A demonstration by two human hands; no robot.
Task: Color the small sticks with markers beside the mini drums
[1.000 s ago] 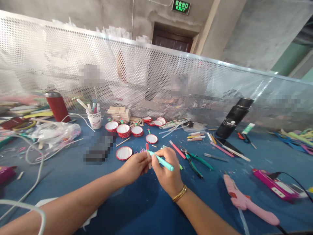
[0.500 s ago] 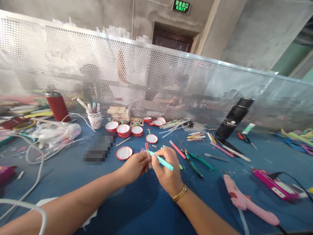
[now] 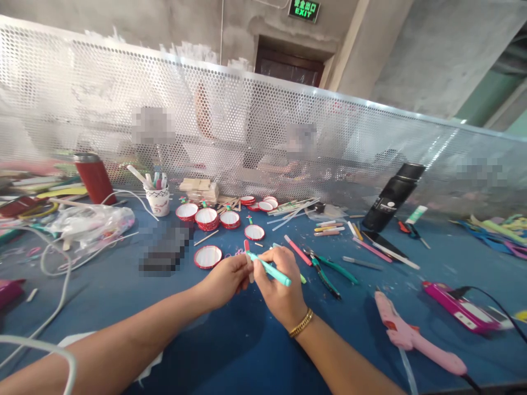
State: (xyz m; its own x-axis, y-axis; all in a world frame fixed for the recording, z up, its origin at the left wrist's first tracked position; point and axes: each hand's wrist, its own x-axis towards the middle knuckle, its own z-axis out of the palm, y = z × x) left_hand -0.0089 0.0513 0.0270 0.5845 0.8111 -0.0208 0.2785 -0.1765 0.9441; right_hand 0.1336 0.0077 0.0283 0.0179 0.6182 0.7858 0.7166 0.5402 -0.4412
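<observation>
Near the middle of the head view, my left hand (image 3: pixel 226 278) pinches a small flat wooden stick (image 3: pixel 246 247) upright, its top end coloured red. My right hand (image 3: pixel 280 282) is closed round a turquoise marker (image 3: pixel 274 271), whose tip meets the stick just below the red part. Both hands are close together above the blue table. Just behind them lie a round white disc with a red rim (image 3: pixel 208 257) and another such disc (image 3: pixel 254 232) with a small coloured piece at its top.
Pliers (image 3: pixel 326 277) and a pink marker (image 3: pixel 297 250) lie right of my hands. Farther right are a pink glue gun (image 3: pixel 415 340), a magenta device (image 3: pixel 461 308) and a black bottle (image 3: pixel 393 198). A patterned cup (image 3: pixel 157 201) and red tumbler (image 3: pixel 95 178) stand back left.
The view has shifted very slightly. Both hands keep their hold on the stick and the marker, with hardly any visible movement.
</observation>
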